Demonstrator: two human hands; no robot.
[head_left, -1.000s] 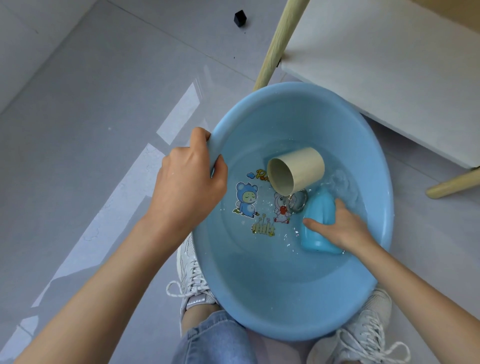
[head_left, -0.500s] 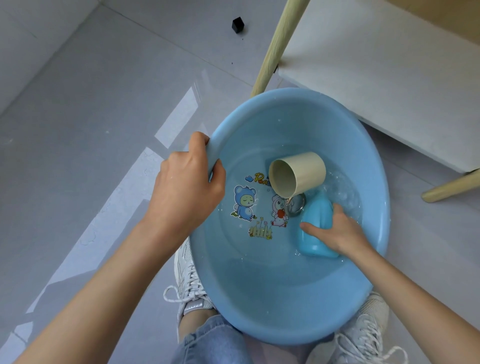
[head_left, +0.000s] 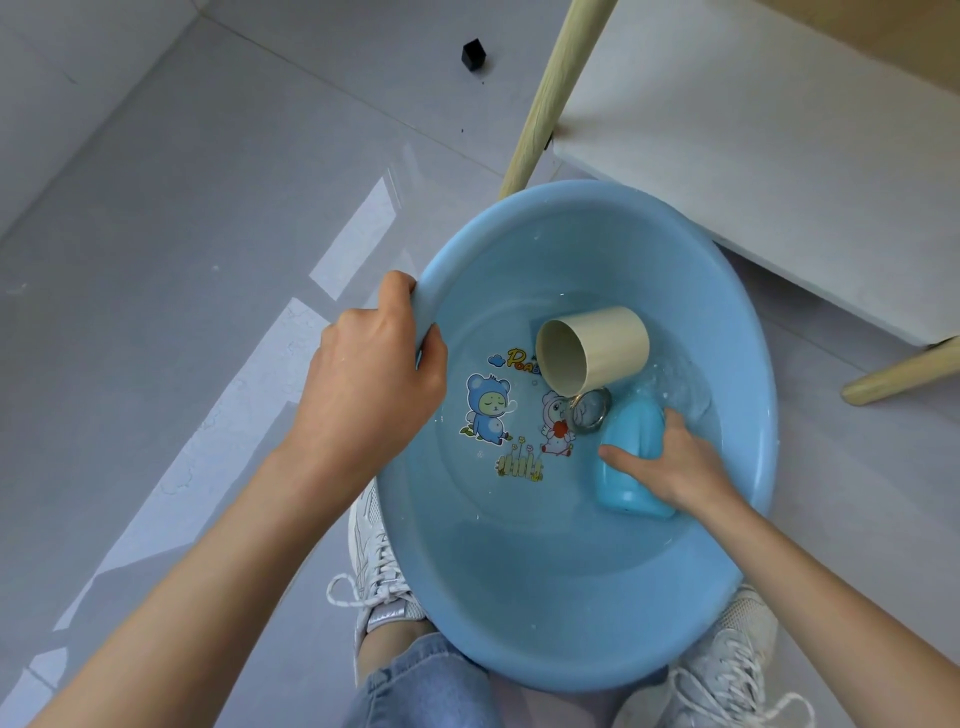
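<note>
A round light-blue basin (head_left: 519, 623) with a little water and cartoon stickers on its bottom sits tilted over my knees. My left hand (head_left: 371, 371) grips its left rim, fingers curled over the edge. Inside, a beige cup (head_left: 608, 348) lies on its side, mouth toward the left. My right hand (head_left: 670, 457) holds a blue cup (head_left: 631, 441) lying in the water, fingers wrapped round it. A small metal strainer (head_left: 587, 410) lies between the two cups.
A white low table (head_left: 753, 130) with pale wooden legs (head_left: 550, 93) stands just beyond the basin, one leg (head_left: 904, 371) at the right. A small black cube (head_left: 474, 54) lies on the grey tiled floor far back. My white sneakers (head_left: 379, 571) are under the basin.
The view has shifted slightly, so the basin sits a bit lower in the picture. Both hands keep their grips, and the blue cup has barely moved.
</note>
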